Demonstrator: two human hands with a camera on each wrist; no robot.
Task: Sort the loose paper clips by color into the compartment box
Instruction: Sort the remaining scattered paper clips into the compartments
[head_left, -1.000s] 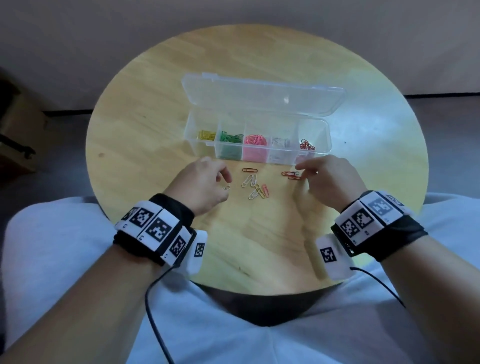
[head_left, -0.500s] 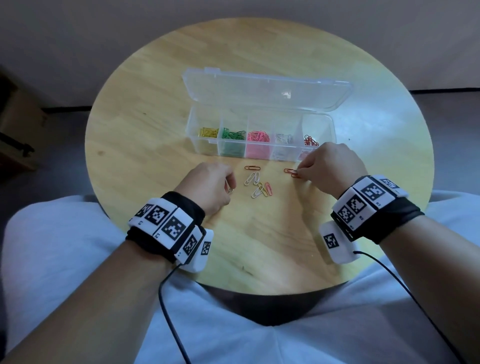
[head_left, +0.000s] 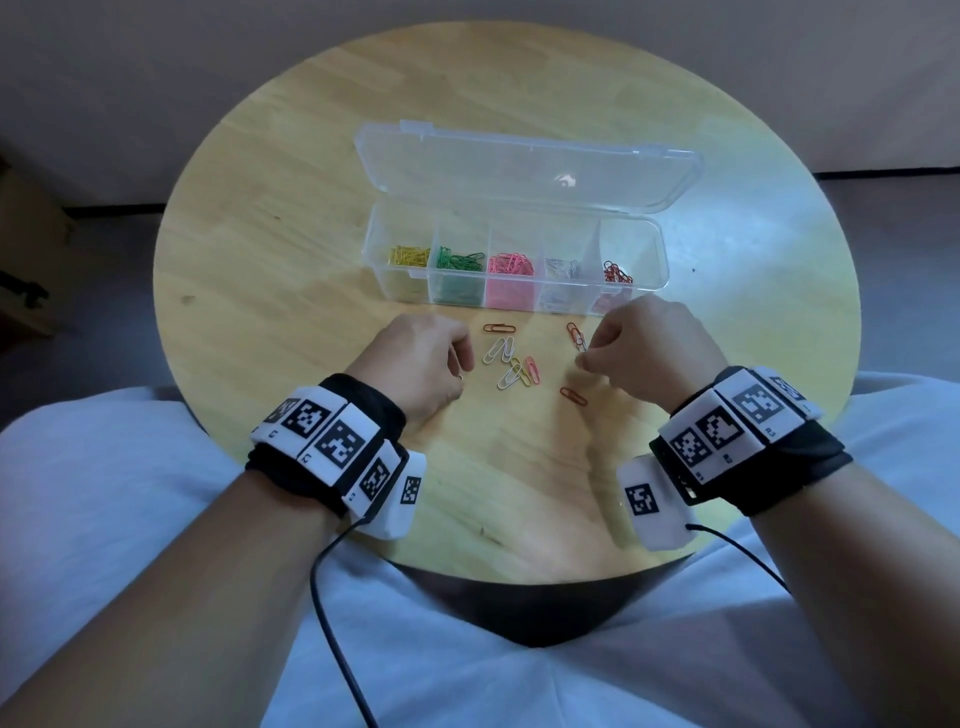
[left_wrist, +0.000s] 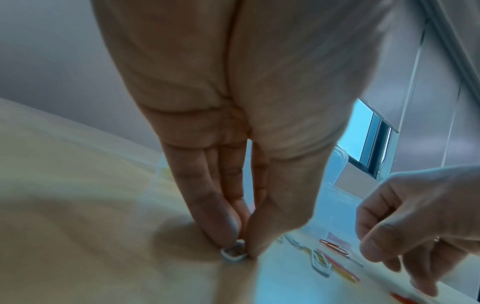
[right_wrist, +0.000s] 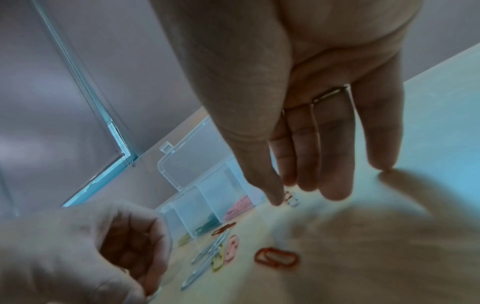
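Observation:
The clear compartment box (head_left: 658, 244) stands open on the round table and holds yellow, green, pink, white and red clips, left to right. Between my hands lie loose clips: a red one (head_left: 498, 328), white ones (head_left: 500, 349), a yellow one (head_left: 519, 368) and a pink one (head_left: 533, 371). My left hand (head_left: 460, 378) pinches a white clip (left_wrist: 233, 252) against the tabletop. My right hand (head_left: 584, 356) pinches a red clip (head_left: 573, 332) between thumb and forefinger, with a white one beside it. Another red clip (head_left: 573, 396) lies just below that hand.
The box lid (head_left: 519, 166) lies folded back behind the compartments. The wooden table (head_left: 291, 249) has bare room on both sides and in front of my wrists. My lap shows below its near edge. A dark item stands on the floor at the far left.
My right hand has drawn back from the box front towards me, and one red clip now lies apart below it. The left hand has stayed at its white clip.

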